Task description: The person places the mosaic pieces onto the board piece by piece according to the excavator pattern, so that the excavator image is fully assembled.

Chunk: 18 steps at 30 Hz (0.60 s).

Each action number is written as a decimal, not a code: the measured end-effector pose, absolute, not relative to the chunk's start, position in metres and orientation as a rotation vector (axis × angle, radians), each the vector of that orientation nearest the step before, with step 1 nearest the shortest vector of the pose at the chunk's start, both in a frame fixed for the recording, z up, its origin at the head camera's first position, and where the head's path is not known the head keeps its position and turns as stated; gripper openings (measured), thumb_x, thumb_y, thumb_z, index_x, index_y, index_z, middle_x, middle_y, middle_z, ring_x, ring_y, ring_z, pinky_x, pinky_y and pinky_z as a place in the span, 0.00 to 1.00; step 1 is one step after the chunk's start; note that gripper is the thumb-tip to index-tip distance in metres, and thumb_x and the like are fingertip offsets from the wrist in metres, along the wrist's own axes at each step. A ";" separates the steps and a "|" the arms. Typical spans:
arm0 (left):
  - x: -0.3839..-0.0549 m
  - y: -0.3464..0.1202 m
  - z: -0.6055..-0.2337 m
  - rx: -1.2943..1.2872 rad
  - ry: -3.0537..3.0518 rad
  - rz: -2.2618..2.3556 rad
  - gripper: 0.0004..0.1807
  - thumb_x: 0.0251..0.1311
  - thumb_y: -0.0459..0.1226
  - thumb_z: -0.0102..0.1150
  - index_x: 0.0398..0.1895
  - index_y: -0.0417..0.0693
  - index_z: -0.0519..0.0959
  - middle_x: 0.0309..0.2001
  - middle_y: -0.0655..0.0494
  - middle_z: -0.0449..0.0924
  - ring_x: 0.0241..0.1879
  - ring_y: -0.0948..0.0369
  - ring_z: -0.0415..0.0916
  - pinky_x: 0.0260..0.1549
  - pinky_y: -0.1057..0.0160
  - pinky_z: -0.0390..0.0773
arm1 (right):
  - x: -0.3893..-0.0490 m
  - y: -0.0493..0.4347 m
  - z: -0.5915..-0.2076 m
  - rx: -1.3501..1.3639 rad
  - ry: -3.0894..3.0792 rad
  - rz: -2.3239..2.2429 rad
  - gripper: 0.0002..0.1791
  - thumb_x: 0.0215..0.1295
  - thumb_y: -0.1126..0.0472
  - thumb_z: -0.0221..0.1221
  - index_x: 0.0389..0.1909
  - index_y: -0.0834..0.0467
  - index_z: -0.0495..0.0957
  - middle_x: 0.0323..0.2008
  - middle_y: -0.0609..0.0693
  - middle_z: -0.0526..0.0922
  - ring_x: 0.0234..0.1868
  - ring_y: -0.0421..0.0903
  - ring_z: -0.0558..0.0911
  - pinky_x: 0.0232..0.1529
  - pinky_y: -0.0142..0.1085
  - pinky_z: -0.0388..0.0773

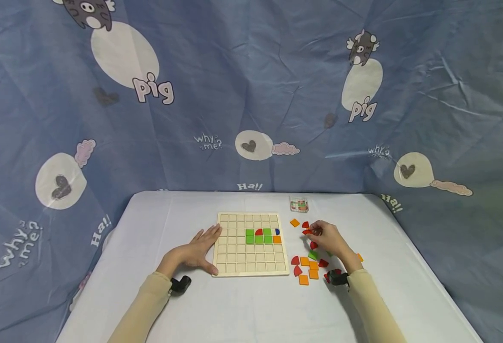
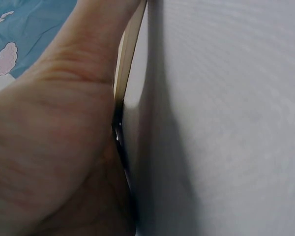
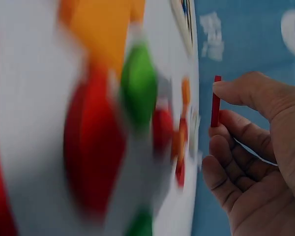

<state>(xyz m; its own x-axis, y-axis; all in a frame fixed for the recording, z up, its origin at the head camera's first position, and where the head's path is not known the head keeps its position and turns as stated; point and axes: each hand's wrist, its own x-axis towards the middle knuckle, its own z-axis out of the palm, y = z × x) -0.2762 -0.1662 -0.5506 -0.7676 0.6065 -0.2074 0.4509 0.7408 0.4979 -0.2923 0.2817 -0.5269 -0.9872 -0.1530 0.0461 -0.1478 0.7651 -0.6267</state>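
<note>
While left hand (image 1: pixel 197 247) spreads straight-fingered along left edge of grid board (image 1: pixel 251 274), right hand (image 1: pixel 326 236) pinches red piece (image 3: pixel 216 101) right of board — only right wrist view shows it edge-on. Backdrop (image 1: pixel 217 57) reads "pig", "why me?", "Ha!!"

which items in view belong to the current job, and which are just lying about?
Part of the job:
- wooden grid board, left hand at its left edge
- red piece pinched in the right hand
- tiles on the board
- loose pieces beside it
- picture card, probably a reference

Just around:
- patterned blue cloth
- white tabletop
</note>
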 end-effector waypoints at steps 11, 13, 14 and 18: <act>-0.275 -0.165 -0.550 0.835 2.590 0.630 0.76 0.33 0.65 0.72 0.76 0.38 0.37 0.78 0.43 0.31 0.77 0.47 0.29 0.74 0.42 0.32 | -0.278 0.182 -0.530 -0.720 2.777 -1.016 0.09 0.58 0.59 0.67 0.39 0.55 0.81 0.35 0.44 0.80 0.34 0.37 0.76 0.34 0.27 0.77; -0.275 -0.165 -0.549 0.833 2.592 0.628 0.76 0.33 0.65 0.72 0.76 0.38 0.37 0.78 0.43 0.32 0.77 0.47 0.29 0.74 0.42 0.32 | -0.277 0.166 -0.531 -0.777 2.768 -0.987 0.09 0.58 0.59 0.68 0.38 0.55 0.82 0.35 0.43 0.80 0.34 0.36 0.76 0.34 0.27 0.77; -0.275 -0.165 -0.549 0.832 2.591 0.631 0.76 0.33 0.64 0.72 0.76 0.37 0.38 0.78 0.43 0.32 0.77 0.47 0.29 0.74 0.42 0.32 | -0.278 0.160 -0.533 -0.808 2.767 -0.964 0.09 0.58 0.59 0.68 0.38 0.54 0.82 0.35 0.43 0.80 0.33 0.36 0.75 0.34 0.27 0.77; -0.275 -0.165 -0.549 0.825 2.585 0.641 0.76 0.32 0.64 0.73 0.76 0.37 0.38 0.78 0.43 0.32 0.77 0.47 0.29 0.74 0.42 0.32 | -0.281 0.141 -0.537 -0.914 2.746 -0.923 0.08 0.58 0.59 0.68 0.38 0.55 0.82 0.32 0.42 0.80 0.31 0.34 0.74 0.32 0.26 0.76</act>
<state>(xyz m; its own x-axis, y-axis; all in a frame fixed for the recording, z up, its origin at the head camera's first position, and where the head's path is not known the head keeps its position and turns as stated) -0.2747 -0.1647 -0.5495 -0.7683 0.6114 -0.1896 0.4520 0.7279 0.5156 -0.2809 0.1406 -0.5370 -0.8141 -0.5739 0.0889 -0.5111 0.6354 -0.5788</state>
